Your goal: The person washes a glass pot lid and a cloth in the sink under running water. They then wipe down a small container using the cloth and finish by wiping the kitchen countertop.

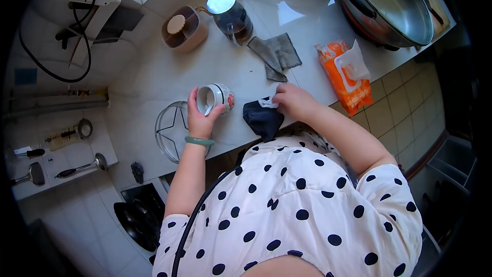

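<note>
My left hand [201, 115] is wrapped round a small white ceramic jar [223, 97] with a red flower and a dark line near its rim. The jar is tilted, its mouth facing left, and a white spoon [208, 109] shows at the opening. At the counter's front edge, my right hand [293, 101] has its fingers closed on a crumpled white tissue [267, 103]. Just under the tissue lies a black bag or cloth [263, 119]; I cannot tell which. A round wire trivet [165, 132] with a star shape is left of my left hand.
Behind my hands are a grey cloth [279, 54], a glass teapot [231, 18] with dark liquid, and a divided box [185, 33]. An orange wipes packet [344, 74] lies at the right edge, near a large lidded pan [387, 10]. Ladles [84, 166] are at the left.
</note>
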{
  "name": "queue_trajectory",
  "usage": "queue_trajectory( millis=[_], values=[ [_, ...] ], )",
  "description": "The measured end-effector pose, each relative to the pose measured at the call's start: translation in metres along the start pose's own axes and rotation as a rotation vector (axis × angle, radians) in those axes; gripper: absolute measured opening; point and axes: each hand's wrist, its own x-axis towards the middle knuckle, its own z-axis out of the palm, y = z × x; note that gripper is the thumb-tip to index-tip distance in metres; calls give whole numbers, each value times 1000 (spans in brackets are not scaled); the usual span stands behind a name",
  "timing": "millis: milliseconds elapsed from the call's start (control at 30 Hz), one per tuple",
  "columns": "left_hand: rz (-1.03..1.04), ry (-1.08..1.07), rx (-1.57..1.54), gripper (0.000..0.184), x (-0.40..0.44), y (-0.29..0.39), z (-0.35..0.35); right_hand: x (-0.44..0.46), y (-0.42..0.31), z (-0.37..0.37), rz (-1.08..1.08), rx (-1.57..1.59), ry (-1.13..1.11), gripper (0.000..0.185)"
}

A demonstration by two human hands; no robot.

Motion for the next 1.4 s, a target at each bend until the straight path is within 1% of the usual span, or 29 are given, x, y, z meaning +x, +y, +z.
queue_trajectory(
  millis=[67, 167, 233, 267, 333, 400, 500, 567, 600, 700, 800, 900, 1000, 1100, 1200, 1233, 1333, 1400],
  values=[
    [27, 1, 2, 85, 1, -5, 3, 4, 2, 0, 180, 147, 126, 17],
    [63, -17, 94, 85, -2, -5, 5, 31, -11, 2, 241, 387, 380, 15],
    [100, -24, 113, 86, -1, -6, 8, 49, -35, 10, 187, 450, 346, 15],
    [115, -24, 124, 86, -2, -7, 8, 59, -46, 15, 208, 514, 209, 16],
    [168, -13, 226, 86, -4, -3, 11, 70, -58, 46, 74, 508, 260, 18],
    [186, 5, 278, 85, -3, -4, 11, 80, -66, 64, 187, 545, 359, 17],
    [155, 42, 269, 83, -1, -5, 13, 100, -62, 64, 168, 573, 399, 15],
    [129, 64, 257, 81, -1, 3, 15, 107, -57, 63, 221, 576, 352, 15],
    [150, 68, 286, 80, 0, 2, 17, 110, -55, 63, 247, 578, 329, 15],
    [201, 71, 361, 79, 0, 1, 21, 113, -38, 57, 249, 543, 175, 17],
    [221, 67, 375, 79, -3, 2, 22, 104, -8, 43, 238, 200, 282, 21],
    [232, 77, 349, 82, -3, -2, 22, 91, 12, 24, 151, 0, 476, 24],
    [239, 68, 353, 83, -4, -6, 23, 72, -12, -4, 7, -235, 655, 20],
    [204, 57, 336, 86, -6, -5, 23, 38, -24, -9, -23, -90, 369, 18],
    [201, 56, 333, 90, -6, -7, 23, 14, -34, 1, -45, 46, 89, 18],
    [199, 52, 332, 91, -6, -6, 22, 10, -32, 9, -55, 48, 53, 21],
    [200, 31, 341, 93, -5, -4, 21, 18, -19, 18, -35, -52, 379, 23],
    [197, -8, 354, 94, -6, -1, 17, 34, -19, -2, 15, -154, 537, 28]
  ],
)
